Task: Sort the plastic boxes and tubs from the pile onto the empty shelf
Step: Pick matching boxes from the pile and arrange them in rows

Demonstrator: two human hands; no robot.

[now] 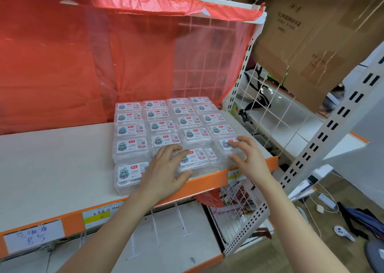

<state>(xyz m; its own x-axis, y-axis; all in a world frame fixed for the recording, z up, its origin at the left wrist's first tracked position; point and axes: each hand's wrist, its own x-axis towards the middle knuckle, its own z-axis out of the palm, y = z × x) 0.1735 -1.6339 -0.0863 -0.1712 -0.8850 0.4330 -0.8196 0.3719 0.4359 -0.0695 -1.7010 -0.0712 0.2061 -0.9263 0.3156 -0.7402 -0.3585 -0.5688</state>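
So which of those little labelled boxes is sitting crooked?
The front-row box between the left hand and right hand. Its label is skewed; the others sit square in the grid.

A red plastic sheet (87,60) hangs at ten o'clock, a brown cardboard box (311,42) at two. At four o'clock — on the floor — lie a white game controller (344,232) and a power strip (327,201).
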